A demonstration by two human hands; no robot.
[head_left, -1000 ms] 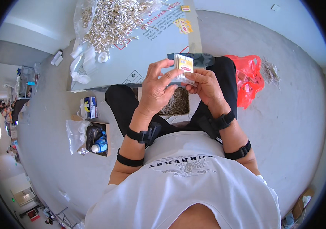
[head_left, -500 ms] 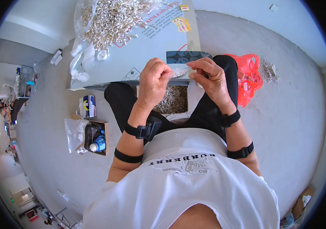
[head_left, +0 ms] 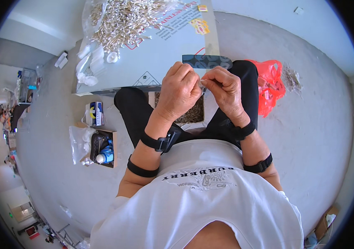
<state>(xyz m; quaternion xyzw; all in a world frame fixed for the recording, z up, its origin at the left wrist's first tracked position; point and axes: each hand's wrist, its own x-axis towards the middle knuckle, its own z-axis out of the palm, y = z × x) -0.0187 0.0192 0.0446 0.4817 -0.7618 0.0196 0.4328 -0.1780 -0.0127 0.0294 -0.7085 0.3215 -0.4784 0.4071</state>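
Note:
My left hand and my right hand meet over my lap at the table's near edge, fingertips almost touching. The left fingers are curled closed, and their back hides whatever is in them. My right thumb and forefinger pinch together beside the left fingertips; any small thing between them is too hidden to name. Beyond the hands, a loose heap of cotton swabs lies at the table's far left, partly in a clear bag. Below the hands, an open box of thin brown sticks or scraps sits between my legs.
The table carries a dark patterned strip, yellow labels and white rolled plastic. A red plastic bag lies right of my knee, beside scattered sticks. At left stand a carton with a blue bottle and a small box.
My left hand has moved right and turned its back upward, closing the gap to my right hand. A whitish, see-through small piece that showed between them is now hidden. My right fingers have closed more.

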